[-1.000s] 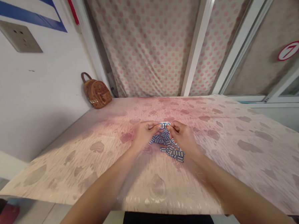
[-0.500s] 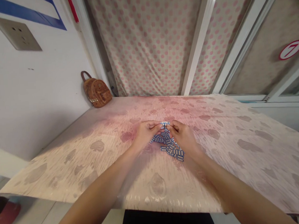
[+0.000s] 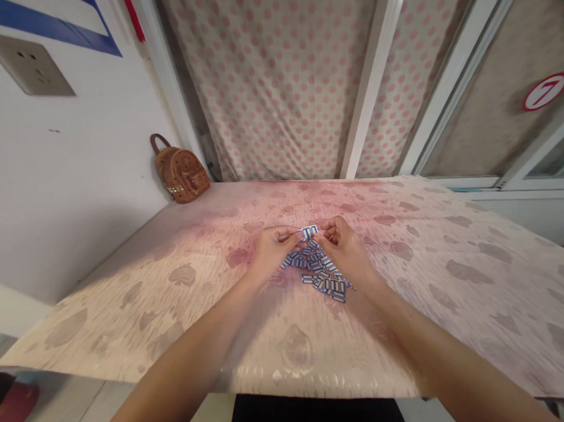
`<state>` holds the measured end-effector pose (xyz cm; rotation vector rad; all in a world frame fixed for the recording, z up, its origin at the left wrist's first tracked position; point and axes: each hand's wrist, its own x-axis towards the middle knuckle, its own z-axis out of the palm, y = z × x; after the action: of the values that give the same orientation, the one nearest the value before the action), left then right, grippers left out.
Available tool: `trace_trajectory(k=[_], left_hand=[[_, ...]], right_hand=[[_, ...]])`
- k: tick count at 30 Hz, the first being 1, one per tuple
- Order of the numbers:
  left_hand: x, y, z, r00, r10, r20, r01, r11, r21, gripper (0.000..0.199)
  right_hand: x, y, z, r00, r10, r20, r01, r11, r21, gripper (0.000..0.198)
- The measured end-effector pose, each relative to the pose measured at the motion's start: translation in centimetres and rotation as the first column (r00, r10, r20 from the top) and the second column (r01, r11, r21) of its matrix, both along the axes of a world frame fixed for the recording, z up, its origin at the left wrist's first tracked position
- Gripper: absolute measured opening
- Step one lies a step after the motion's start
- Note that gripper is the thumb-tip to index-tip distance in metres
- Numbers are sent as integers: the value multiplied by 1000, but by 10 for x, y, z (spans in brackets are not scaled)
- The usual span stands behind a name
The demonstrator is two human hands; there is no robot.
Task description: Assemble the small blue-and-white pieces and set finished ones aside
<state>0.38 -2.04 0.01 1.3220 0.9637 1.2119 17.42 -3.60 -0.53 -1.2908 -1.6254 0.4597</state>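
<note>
Between my two hands is a small white sheet of blue-edged labels (image 3: 308, 233), held up just above the table. My left hand (image 3: 271, 249) is closed, pinching the sheet's left side between thumb and fingers. At its right edge, the thumb of my right hand (image 3: 350, 250) touches the lower corner, and the other fingers curl close behind. Below both hands lies a loose pile of small blue-and-white rectangular pieces (image 3: 333, 286), partly hidden by my fingers. Print on the pieces is too small to read.
A patterned pink-and-beige cloth covers the table (image 3: 174, 323). A small brown backpack (image 3: 183, 175) stands at the far left corner, against the wall. Behind the table hangs a dotted curtain (image 3: 275, 85) behind a framed glass panel.
The sheet has tilted and shifted slightly left. My right fingers have lifted and loosened a little from its edge, while my left hand stays nearly in place.
</note>
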Motion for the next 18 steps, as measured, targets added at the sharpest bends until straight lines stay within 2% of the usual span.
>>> trace_trajectory(k=[5,8,14,18], left_hand=[[-1,1,-1,999,2,-35,-1,1000,27,23],[0,0,-2,999,-4,-54,8,997,79,22],[2,-4,-2,992,4,-124,16,986,165,19],[3,-8,0,986,3,-168,29,982,186,18]], right_hand=[[1,1,4,998,32,-58,-30,999,22,23],[-1,0,7,986,68,-153,-72,997,-15,26],[-6,4,2,859,120,-498,-247,949,-198,33],[-8,4,2,804,131,-579,-291,937,-193,25]])
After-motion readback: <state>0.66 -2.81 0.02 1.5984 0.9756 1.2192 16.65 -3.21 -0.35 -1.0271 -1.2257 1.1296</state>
